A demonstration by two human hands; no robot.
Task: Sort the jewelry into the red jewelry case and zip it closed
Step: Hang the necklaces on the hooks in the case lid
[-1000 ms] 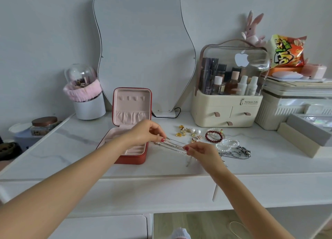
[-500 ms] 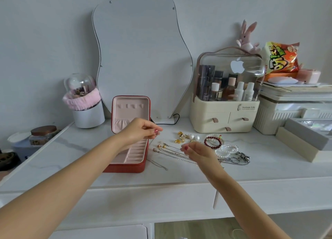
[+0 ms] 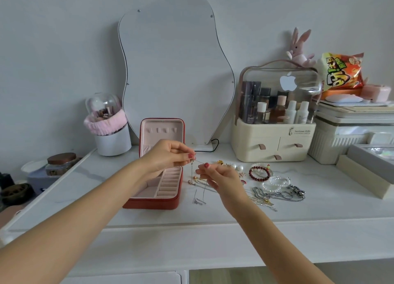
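- Left hand (image 3: 168, 158) and right hand (image 3: 219, 175) both pinching one thin chain (image 3: 192, 169), lifted just right of case (image 3: 158, 203).
- Sorting step: chain not yet stowed.
- Next, probably: swing left, lower into open case without tangling.
- Other jewelry (image 3: 275, 187) loose at right.

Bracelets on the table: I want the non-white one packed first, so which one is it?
The dark red beaded bracelet, a closed ring of round beads behind the white pearl strands and the silver chain.

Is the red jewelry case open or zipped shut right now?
Open: the red jewelry case has its lid standing upright, and its pink compartments show.
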